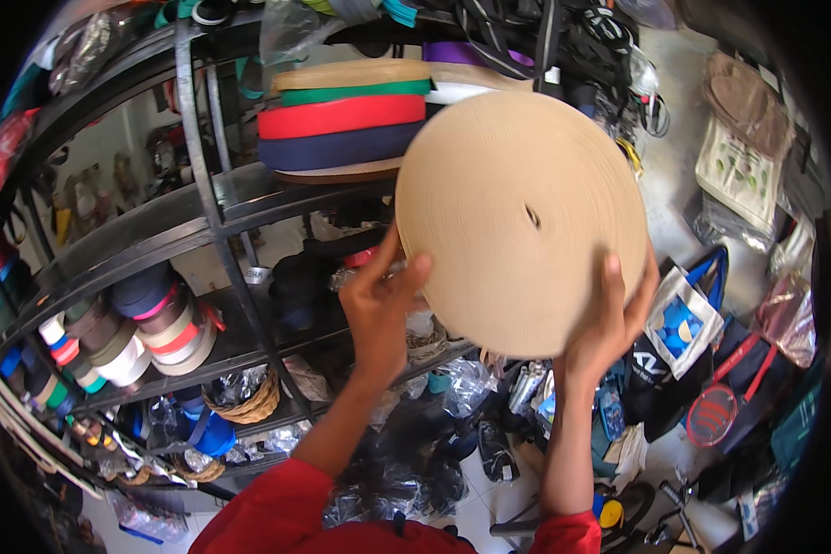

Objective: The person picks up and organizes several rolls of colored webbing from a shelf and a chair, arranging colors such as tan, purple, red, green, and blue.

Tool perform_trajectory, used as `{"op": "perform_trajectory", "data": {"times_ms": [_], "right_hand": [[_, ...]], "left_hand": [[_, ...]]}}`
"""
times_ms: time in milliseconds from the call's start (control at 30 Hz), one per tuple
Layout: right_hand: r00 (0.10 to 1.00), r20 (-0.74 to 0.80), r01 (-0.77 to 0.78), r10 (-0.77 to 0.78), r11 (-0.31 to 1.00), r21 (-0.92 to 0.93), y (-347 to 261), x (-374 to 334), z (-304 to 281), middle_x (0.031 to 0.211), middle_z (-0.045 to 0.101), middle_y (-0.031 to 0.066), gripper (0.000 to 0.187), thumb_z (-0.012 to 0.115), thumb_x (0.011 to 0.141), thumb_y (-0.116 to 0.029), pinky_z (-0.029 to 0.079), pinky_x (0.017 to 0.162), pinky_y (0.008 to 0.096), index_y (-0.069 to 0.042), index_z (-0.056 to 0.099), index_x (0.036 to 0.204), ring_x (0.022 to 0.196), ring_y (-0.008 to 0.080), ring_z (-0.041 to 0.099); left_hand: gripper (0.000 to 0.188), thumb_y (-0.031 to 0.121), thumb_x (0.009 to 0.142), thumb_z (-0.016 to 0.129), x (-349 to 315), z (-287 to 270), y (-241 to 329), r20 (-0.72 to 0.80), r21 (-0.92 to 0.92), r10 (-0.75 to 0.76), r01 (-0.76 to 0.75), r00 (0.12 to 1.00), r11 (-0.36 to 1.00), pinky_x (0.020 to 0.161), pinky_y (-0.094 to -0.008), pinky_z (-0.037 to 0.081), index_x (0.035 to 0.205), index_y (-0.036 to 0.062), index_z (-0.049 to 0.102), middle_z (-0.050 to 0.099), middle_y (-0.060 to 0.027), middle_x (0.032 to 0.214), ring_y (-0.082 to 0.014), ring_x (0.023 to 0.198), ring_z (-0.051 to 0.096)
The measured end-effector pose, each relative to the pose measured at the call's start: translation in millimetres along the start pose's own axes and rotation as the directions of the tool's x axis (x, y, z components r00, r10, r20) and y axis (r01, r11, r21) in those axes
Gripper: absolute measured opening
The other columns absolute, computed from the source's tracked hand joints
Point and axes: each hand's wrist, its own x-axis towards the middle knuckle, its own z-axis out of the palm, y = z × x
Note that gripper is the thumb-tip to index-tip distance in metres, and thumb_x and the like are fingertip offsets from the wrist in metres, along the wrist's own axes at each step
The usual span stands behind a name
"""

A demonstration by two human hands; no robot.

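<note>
Between my two hands I hold up a large beige roll of webbing [489, 212], wound into a flat disc with a small slit at its centre. My left hand [379, 309] grips its lower left edge, thumb on the near face and fingers behind the rim. On the lower right edge, my right hand [609, 319] clasps it the same way, with the thumb on the face. Just behind and to the left of the roll, a stack of webbing rolls [342, 125] in tan, green, red and navy lies on the upper shelf.
A black metal rack [203, 222] fills the left side. Its lower shelves carry more coloured rolls [171, 323] and a wicker basket [245, 395]. Bags, including a white and blue tote [683, 319], hang on the right near a red racket [713, 414]. Dark plastic-wrapped items lie on the floor.
</note>
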Motion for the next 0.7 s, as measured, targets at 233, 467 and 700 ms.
{"op": "perform_trajectory", "data": {"times_ms": [233, 467, 700], "right_hand": [[0.930, 0.300, -0.315, 0.212, 0.881, 0.352, 20.9, 65.4, 87.1, 0.117, 0.063, 0.0128, 0.044, 0.066, 0.090, -0.018, 0.044, 0.096, 0.0315, 0.004, 0.057, 0.127, 0.106, 0.0190, 0.059], [0.897, 0.378, -0.361, 0.230, 0.875, 0.323, 29.7, 110.1, 127.0, 0.113, 0.065, 0.0139, 0.045, 0.062, 0.092, -0.027, 0.042, 0.095, 0.0299, 0.008, 0.060, 0.121, 0.103, 0.0185, 0.059], [0.867, 0.373, -0.445, 0.330, 0.849, 0.284, 43.0, 118.2, 148.1, 0.110, 0.066, 0.0135, 0.047, 0.061, 0.093, -0.034, 0.043, 0.093, 0.0315, 0.008, 0.063, 0.114, 0.098, 0.0196, 0.060]], "left_hand": [[0.056, 0.014, 0.087, 0.074, 71.9, 21.0, 74.2, -0.046, 0.229, 0.273, -0.256, 0.961, 0.939, 0.057, -0.0260, 0.061, 0.135, -0.0038, 0.052, 0.068, -0.0064, 0.086, -0.0110, 0.075, 0.067], [0.058, 0.014, 0.083, 0.077, 104.4, 37.9, 102.2, -0.102, 0.234, 0.295, -0.266, 0.950, 0.935, 0.058, -0.0384, 0.064, 0.129, -0.0120, 0.053, 0.068, -0.0201, 0.098, -0.0212, 0.079, 0.070], [0.051, 0.022, 0.081, 0.080, 119.9, 34.9, 98.9, -0.186, 0.273, 0.253, -0.198, 0.949, 0.941, 0.057, -0.0325, 0.062, 0.116, -0.0097, 0.063, 0.068, -0.0125, 0.093, -0.0155, 0.075, 0.067]]}}
